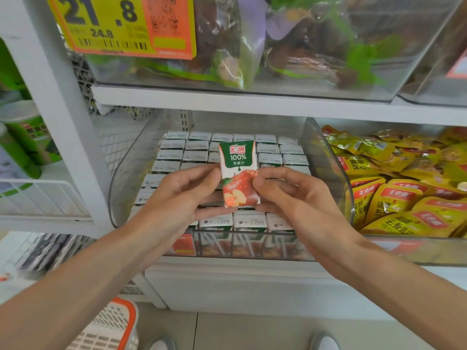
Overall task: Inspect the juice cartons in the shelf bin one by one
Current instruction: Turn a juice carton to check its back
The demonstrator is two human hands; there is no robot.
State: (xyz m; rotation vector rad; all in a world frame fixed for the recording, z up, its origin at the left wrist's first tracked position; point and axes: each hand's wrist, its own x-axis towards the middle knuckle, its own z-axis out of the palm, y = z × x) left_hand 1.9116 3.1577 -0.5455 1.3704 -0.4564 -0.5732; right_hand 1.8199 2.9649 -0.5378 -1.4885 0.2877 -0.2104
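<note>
Holding one juice carton [239, 174] upright above the clear bin [121, 178], the person has its apple-printed front turned toward the camera. The left hand [184, 192] pinches the carton's left edge, thumb in front and fingers curled behind; the right hand [290, 193] pinches the right edge the same way. Below, the other cartons [222, 157] stand packed in tight rows, tops up, filling the bin from near wall to far. To the right, a second bin holds yellow snack packets [404, 188].

The likely trouble is in the return: the gap it belongs in is hidden behind the hands, and in rows this tight a carton pushed in at an angle could catch its neighbours, dent a corner, or end up lying across their tops. The edge pinch is also light, so turning it over could let it slip
</note>
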